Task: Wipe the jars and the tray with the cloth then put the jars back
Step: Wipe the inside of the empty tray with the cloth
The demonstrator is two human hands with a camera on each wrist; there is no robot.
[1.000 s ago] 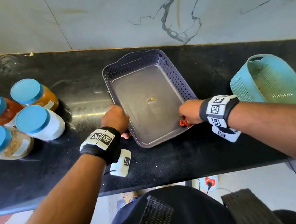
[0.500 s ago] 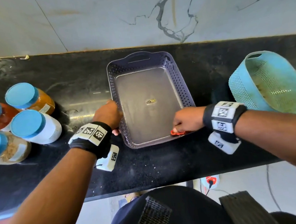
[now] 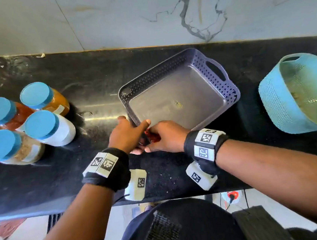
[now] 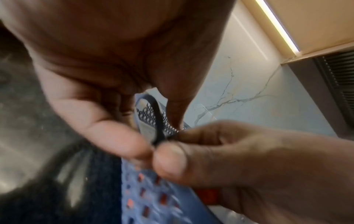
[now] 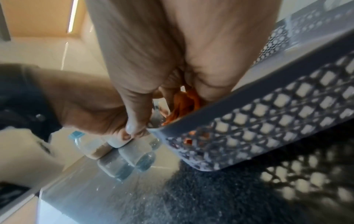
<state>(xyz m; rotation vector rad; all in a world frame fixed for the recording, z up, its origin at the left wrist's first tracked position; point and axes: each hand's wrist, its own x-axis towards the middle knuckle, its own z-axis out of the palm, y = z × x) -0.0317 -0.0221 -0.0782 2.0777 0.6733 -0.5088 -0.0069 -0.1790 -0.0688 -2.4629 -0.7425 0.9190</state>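
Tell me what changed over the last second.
The tray swung clockwise, its handle now far right. The right hand slid the orange cloth leftward to the near-left corner, meeting the left hand, which keeps its grip on the rim. Jars and teal basket stayed put.

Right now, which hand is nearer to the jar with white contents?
Left. The left hand grips the tray corner just right of the white jar; the right hand lies beyond it, farther right.

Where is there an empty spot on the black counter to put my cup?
Bare counter lies between the purple tray and the blue basket, and along the wall behind both. The strip between the jars and the tray is free too. It is crowded at the tray's near corner, where the left hand and right hand meet.
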